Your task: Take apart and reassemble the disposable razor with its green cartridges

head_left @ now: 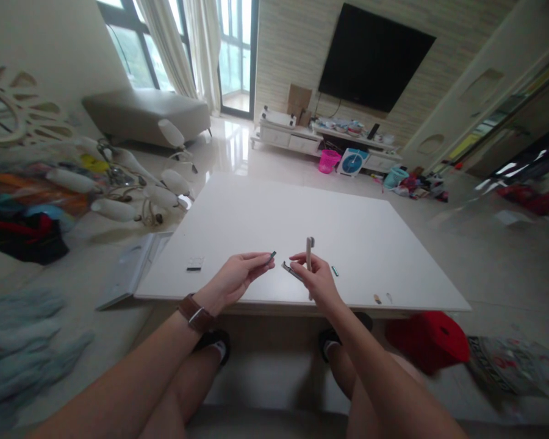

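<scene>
My left hand is over the near edge of a low white table, its fingers pinched on a small dark teal piece. My right hand is close beside it, closed around a beige pen-like tool that stands upright, and also around a thin dark metal strip. The two hands nearly meet. A small teal part lies on the table just right of my right hand. A small dark-and-white card lies to the left.
Two tiny bits rest near the table's front right edge. A red stool stands on the floor at right. A chandelier and clutter lie left. Beyond are a TV stand, a pink bin and a sofa.
</scene>
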Available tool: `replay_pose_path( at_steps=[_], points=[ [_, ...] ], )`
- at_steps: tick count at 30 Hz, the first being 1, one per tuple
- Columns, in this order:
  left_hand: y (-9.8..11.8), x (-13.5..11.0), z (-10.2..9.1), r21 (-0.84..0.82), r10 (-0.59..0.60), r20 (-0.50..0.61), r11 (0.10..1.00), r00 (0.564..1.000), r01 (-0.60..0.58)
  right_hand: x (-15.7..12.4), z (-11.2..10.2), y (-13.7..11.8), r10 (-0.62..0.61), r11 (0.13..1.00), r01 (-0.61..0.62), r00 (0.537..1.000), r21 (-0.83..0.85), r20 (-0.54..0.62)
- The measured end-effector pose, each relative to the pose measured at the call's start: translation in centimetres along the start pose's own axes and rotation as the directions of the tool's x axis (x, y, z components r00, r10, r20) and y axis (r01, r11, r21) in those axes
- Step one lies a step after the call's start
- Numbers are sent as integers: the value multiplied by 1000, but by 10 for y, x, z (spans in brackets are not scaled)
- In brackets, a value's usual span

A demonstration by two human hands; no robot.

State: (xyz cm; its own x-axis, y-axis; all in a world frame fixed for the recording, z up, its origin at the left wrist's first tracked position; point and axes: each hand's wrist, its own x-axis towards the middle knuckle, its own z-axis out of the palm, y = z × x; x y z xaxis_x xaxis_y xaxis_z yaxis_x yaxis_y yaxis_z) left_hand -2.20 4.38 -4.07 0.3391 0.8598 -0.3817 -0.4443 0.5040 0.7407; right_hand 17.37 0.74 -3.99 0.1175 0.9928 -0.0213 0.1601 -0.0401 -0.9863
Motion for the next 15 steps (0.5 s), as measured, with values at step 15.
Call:
replay_pose_path(
  at_steps=[15],
  points=[
    [-3, -4, -1, 202, -13, 64, 979, 998, -1, 11, 32, 1, -70, 996, 67, 996, 61, 54]
  ],
)
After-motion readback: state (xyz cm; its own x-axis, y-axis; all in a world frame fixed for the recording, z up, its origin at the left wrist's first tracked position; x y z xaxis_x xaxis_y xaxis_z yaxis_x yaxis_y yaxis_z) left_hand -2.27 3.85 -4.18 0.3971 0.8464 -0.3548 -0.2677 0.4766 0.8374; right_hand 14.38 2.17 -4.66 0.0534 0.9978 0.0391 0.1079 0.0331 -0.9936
